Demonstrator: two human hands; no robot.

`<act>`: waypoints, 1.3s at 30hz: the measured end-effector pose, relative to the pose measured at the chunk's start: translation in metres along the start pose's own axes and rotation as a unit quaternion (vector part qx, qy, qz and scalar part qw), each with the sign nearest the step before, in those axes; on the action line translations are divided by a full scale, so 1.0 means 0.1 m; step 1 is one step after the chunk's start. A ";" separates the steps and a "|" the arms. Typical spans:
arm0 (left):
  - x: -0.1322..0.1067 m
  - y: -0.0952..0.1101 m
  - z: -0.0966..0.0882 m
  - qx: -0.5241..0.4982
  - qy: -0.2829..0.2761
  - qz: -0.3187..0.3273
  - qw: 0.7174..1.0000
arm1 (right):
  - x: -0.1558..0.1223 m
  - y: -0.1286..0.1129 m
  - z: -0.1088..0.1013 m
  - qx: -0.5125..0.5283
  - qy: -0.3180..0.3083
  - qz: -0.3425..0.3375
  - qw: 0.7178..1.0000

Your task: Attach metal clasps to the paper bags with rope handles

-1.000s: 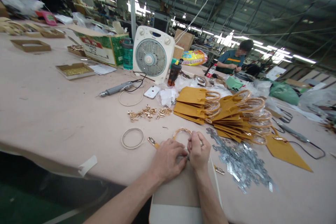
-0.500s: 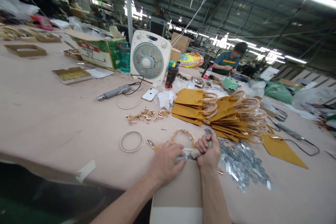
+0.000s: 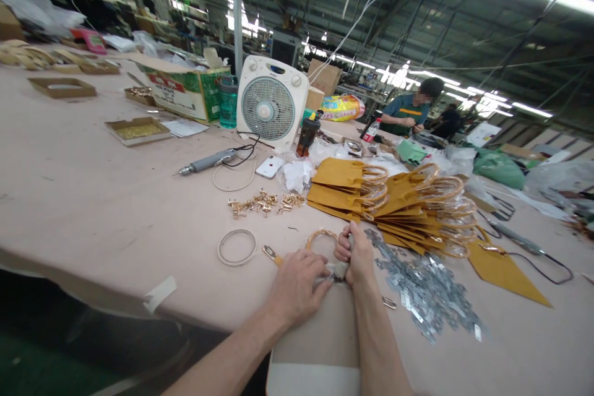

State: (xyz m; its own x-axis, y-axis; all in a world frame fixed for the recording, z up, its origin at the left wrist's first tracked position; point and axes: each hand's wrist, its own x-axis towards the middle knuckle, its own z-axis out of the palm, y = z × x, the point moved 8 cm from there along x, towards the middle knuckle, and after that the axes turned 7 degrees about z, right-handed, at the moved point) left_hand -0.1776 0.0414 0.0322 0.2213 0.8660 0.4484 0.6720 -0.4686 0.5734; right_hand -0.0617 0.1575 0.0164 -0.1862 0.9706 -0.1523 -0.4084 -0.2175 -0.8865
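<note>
Holding a pale rod (image 3: 341, 269) at the top end of a beige panel (image 3: 318, 340) by the worktop's (image 3: 116, 216) near edge.
A pale ring (image 3: 236, 263) lies flat at nine o'clock from the hands, with gold-coloured fittings (image 3: 264, 202) scattered between ten and eleven; the left hand (image 3: 297, 284) lies over the panel's top end, fingers bent, and I cannot tell whether they pinch anything; an orange-yellow loop (image 3: 321, 232) rests at twelve, and the panel runs down toward six; the right hand (image 3: 359, 257) has its fingers clamped round the rod, whose lower end sits beside the left fingertips; mustard bag pieces (image 3: 399, 216) with looped handles are heaped at two, grey metal plates (image 3: 431, 297) between three and four.
</note>
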 end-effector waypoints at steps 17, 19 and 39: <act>-0.03 0.01 0.01 -0.031 -0.004 0.032 0.999 | -0.68 -0.22 -0.01 -0.040 -0.020 -0.216 0.975; -0.03 0.01 0.00 -0.033 -0.004 0.035 0.999 | -0.74 -0.26 -0.12 0.008 -0.002 -0.227 0.974; -0.03 0.06 0.00 -0.002 -0.013 0.035 0.999 | -0.83 -0.49 0.31 -0.101 -0.042 -0.272 0.956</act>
State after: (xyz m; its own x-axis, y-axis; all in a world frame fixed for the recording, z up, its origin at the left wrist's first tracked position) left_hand -0.1743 0.0361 0.0348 0.2857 0.8348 0.4705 0.6516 -0.5293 0.5434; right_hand -0.0541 0.0844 0.0859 -0.0697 0.9213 0.3825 -0.2857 0.3489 -0.8926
